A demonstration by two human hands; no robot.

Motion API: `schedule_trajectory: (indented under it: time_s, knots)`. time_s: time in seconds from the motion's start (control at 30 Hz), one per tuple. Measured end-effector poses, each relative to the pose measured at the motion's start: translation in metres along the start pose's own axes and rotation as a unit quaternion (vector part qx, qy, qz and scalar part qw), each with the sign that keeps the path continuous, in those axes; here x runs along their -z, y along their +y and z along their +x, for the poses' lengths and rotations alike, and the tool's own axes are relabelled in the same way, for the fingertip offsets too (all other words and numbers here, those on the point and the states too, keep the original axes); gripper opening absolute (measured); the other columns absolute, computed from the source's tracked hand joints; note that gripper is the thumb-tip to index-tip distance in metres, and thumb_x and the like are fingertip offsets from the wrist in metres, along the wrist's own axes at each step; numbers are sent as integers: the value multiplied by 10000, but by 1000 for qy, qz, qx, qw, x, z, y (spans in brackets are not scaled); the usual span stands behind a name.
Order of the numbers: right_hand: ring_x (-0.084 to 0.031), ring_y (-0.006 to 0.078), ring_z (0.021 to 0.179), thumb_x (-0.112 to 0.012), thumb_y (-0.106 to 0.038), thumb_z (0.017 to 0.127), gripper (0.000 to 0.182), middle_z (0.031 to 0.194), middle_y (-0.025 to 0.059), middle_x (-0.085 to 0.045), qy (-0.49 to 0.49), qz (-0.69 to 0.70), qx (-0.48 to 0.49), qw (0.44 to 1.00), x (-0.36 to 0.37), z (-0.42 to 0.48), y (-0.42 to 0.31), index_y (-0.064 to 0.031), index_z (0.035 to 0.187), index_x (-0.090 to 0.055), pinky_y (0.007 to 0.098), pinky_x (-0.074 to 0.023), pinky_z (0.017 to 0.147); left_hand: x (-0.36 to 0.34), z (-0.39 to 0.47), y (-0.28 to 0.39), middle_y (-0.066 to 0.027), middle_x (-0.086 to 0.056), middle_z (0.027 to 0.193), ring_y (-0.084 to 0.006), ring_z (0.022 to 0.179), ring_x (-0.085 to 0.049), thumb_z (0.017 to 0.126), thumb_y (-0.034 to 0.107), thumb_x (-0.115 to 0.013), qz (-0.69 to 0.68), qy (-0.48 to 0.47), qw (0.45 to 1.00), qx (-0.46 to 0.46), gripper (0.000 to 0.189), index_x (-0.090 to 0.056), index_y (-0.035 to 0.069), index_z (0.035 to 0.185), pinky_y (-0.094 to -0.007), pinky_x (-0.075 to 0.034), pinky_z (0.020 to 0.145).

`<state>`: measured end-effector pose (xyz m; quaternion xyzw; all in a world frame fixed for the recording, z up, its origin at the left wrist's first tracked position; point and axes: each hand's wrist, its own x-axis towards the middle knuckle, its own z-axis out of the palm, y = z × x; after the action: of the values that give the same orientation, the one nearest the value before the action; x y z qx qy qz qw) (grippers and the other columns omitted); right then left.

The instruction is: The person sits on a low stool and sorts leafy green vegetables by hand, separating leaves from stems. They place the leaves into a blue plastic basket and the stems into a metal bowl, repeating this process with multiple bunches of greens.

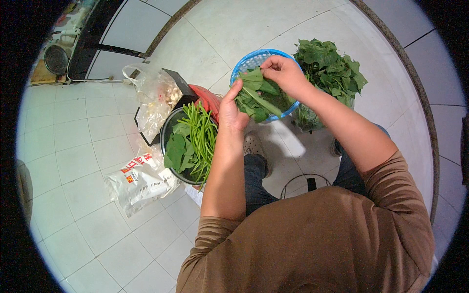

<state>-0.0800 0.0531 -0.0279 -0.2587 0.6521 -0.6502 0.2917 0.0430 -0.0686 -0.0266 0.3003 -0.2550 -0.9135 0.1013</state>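
My left hand [234, 108] grips a bunch of green leaves [253, 91], thumb on top, above a blue plastic basket [253, 56] with a perforated wall. My right hand [285, 75] has its thumb and fingertips pinched together at the upper edge of these leaves. The bunch hides much of the basket's inside. Beside my left forearm, a dark round basin [165, 135] holds a pile of thin green stems [199, 139] and some broad leaves [177, 150]. To the right of the basket stands a large bundle of leafy greens [329, 69], its lower part in clear plastic.
A clear plastic bag [146, 110] and garlic bulbs [172, 93] lie in a black box [179, 82], near red plastic [205, 97]. A printed white bag [143, 186] lies on the tiled floor [99, 227]. My shoe [253, 144] is below the basket.
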Motion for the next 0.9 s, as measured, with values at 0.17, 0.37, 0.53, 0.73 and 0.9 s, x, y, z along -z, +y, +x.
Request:
schedule_trajectory:
  time_s: [0.17,0.37,0.53,0.73,0.9]
  knots:
    - [-568,99,776,-583,-24,781,141,839,33,-607,23,62,-29,997,4,3,2,-7,921,-583,248,-456,703,-11,-7,2,-106,-632,912,-257,757,-605,824,222,-597,49,49,997,19,263,-571,40,1012,-371,-504,661]
    - [-604,277,834,-592,-74,744,195,888,83,-638,-10,-246,295,923,-8,-8,-14,-67,933,-643,333,-478,739,1,-7,5,-47,-619,886,-190,756,-589,770,219,-660,128,55,989,45,310,-564,77,1027,-326,-486,612]
    - [-605,161,679,-625,-123,778,165,752,79,-645,-7,-216,79,973,7,-1,-15,-23,906,-654,295,-473,633,-7,-11,0,-32,-599,862,-159,701,-577,735,201,-697,179,50,982,45,394,-533,85,1074,-265,-455,562]
    - [-584,150,618,-660,-187,770,206,706,82,-641,69,-86,-15,994,19,7,-19,-4,863,-657,283,-472,599,-7,-8,1,-62,-583,770,-169,628,-561,765,168,-624,195,22,980,-27,250,-524,56,965,-285,-466,530]
    - [-619,272,741,-678,-151,729,235,823,154,-626,93,-311,160,932,16,0,-17,-6,907,-628,333,-482,687,-11,-9,0,-50,-577,765,-151,597,-541,800,211,-597,162,57,983,-62,232,-533,65,968,-266,-442,497]
